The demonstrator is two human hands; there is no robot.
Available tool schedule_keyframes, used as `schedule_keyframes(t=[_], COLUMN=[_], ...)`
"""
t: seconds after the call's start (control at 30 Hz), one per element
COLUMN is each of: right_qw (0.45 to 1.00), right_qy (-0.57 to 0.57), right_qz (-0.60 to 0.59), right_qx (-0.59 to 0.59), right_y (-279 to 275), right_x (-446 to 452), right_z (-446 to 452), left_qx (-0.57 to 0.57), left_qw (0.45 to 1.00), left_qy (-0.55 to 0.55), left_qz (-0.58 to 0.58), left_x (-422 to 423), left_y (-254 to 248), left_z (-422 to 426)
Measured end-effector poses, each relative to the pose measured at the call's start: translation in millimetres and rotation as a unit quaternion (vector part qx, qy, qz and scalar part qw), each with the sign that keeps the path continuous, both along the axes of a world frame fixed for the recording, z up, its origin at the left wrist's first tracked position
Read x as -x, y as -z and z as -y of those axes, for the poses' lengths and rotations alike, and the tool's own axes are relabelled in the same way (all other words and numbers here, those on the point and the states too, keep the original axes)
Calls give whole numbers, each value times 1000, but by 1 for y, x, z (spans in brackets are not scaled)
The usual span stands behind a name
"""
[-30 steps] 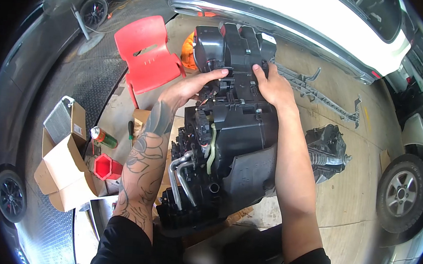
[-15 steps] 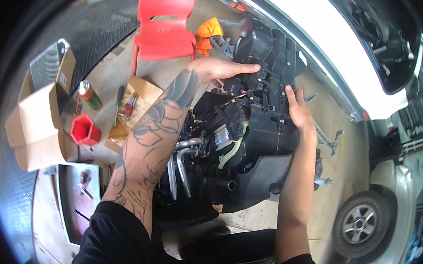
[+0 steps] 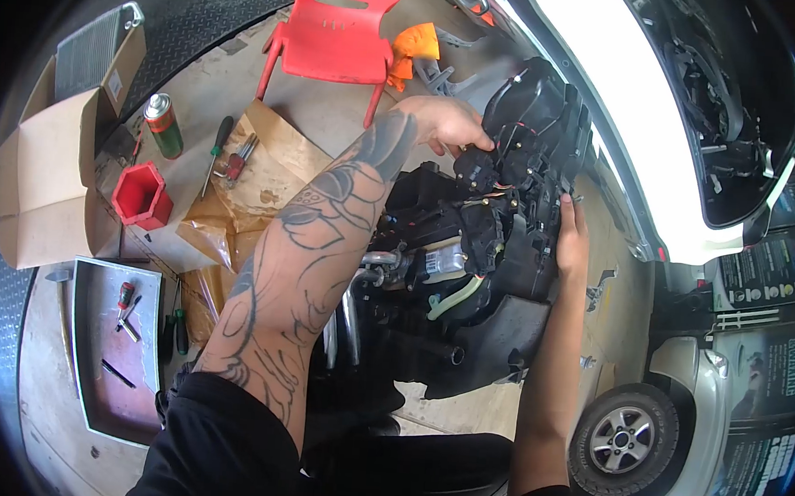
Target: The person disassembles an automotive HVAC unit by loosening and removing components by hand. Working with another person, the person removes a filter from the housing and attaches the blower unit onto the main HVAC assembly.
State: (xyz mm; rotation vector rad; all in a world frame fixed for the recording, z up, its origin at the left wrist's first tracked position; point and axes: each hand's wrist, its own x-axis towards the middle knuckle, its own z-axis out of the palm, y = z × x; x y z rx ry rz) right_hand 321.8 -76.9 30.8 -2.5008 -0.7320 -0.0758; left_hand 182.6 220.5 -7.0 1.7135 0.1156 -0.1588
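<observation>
Black plastic makes up the bulky unit [image 3: 510,219], which is placed in front of the person's legs, between the two forearms and over the floor [image 3: 466,409]. Its upper left edge is touched by the left hand [image 3: 452,126], whose fingers are bent with the index reaching forward; whether anything is pinched cannot be told. Its right side is met by the right hand [image 3: 573,234], held open with the fingers extended and the fingertips against the casing. Metal pipes [image 3: 349,328] and a pale green hose [image 3: 455,298] are fitted to the unit. Beyond the left forearm, brown paper [image 3: 279,161] is spread near a red hexagonal container [image 3: 142,195], a spray can [image 3: 163,127] and an opened cardboard box [image 3: 44,182]. Tools are held in a metal-rimmed tray [image 3: 113,422]. Past the left hand, an orange cloth [image 3: 415,46] is seen beside a red chair [image 3: 338,37].
</observation>
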Motion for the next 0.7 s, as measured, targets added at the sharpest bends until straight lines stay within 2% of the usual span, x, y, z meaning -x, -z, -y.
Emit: schedule_keyframes(t=[0.17, 0.7], right_qw=[999, 997], right_qy=[0, 3], right_qz=[48, 71], right_qx=[-3, -3], right_y=[-1, 2], right_x=[9, 8], right_z=[3, 4], left_qx=[1, 31], left_qw=[999, 994], left_qy=[-41, -97], left_qz=[2, 41], left_x=[4, 4], left_y=[-5, 12], left_z=[2, 4])
